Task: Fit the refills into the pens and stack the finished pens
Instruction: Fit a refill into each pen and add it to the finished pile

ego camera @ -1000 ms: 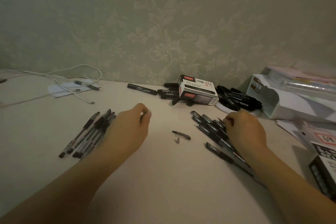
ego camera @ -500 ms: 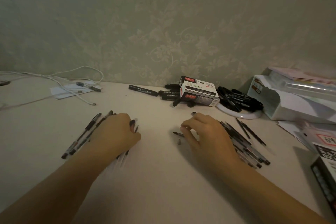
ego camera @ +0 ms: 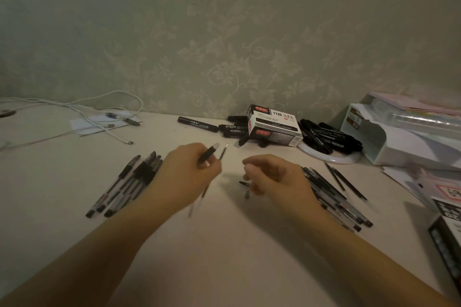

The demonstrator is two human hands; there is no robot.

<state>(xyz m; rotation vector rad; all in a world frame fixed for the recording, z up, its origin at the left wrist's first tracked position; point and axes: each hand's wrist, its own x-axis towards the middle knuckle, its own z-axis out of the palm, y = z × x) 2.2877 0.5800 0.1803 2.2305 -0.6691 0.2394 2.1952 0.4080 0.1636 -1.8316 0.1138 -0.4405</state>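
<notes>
From the head view, the left hand (ego camera: pixel 185 177) is hovering above the worktop (ego camera: pixel 224 257), its fingers (ego camera: pixel 199 154) closing around a pen barrel (ego camera: pixel 209 153) and a thin refill (ego camera: pixel 222 153), both tilting up and away toward the wall. The right hand (ego camera: pixel 277 179) is hanging just beside it with its fingers (ego camera: pixel 249 166) loosely curled; motion blur is hiding whether they are pinching anything. Beneath those right fingers, two small dark pen parts (ego camera: pixel 245 188) are lying on the worktop. Outside the left hand, a stack of finished pens (ego camera: pixel 127 182) is lying side by side. Outside the right hand, a heap of pens (ego camera: pixel 334 197) is spreading out, with loose refills (ego camera: pixel 345 182) beyond it. Farther from both hands, near the wall, a marker box (ego camera: pixel 273 124) is sitting among black markers (ego camera: pixel 326 136).
</notes>
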